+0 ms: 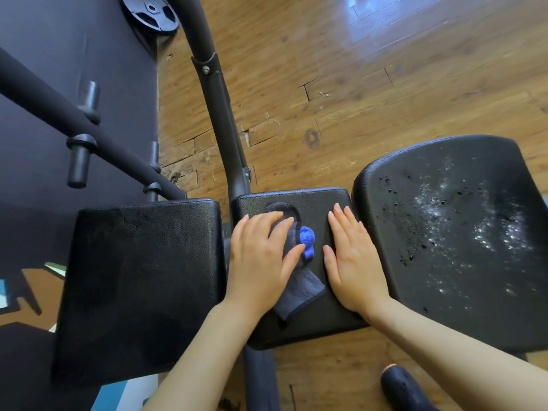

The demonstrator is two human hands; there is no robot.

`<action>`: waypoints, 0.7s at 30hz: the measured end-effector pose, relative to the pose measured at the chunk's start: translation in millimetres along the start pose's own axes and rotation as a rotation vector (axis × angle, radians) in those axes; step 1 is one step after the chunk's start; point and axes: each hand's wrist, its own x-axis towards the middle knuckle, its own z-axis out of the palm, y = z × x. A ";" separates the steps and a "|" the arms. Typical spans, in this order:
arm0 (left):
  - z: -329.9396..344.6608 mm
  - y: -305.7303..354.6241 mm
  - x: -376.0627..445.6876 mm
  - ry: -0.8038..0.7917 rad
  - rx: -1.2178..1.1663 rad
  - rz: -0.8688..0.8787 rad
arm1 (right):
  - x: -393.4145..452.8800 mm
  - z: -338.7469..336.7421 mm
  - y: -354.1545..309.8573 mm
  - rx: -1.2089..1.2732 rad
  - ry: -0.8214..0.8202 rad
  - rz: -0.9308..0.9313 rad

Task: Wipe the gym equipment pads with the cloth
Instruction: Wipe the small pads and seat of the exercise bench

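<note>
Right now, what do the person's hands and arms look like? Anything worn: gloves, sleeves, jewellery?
Both are bare. The left hand and right hand wear no gloves, and no rings show on the fingers in view. No watch or band at either wrist. The forearms carry no sleeves as far as the frame edge. Nails look short and unpainted.

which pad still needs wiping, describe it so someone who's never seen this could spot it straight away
Three black pads sit in a row above the wooden floor. Both hands rest on the middle pad, the left hand pressing the grey cloth. The one you want is the right pad, beside the right hand: rounded, and the only one speckled with white dust and dark crumbs.
</note>
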 end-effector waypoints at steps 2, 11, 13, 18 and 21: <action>0.3 3.6 6.6 -0.041 0.053 0.005 | 0.9 0.9 0.3 0.001 0.001 -0.001; -9.6 -2.6 0.9 -0.130 -0.069 0.097 | 0.3 0.2 -0.3 -0.004 0.006 0.001; -29.7 -0.2 5.4 -0.210 -0.273 0.016 | -0.1 0.0 -0.8 0.001 0.006 0.004; -60.0 -6.2 35.4 -0.593 -0.550 -0.173 | 0.1 -0.3 -0.6 0.015 0.001 0.005; -35.1 -9.7 41.8 -0.381 -0.178 -0.040 | 0.2 -0.5 -0.5 0.012 -0.001 0.008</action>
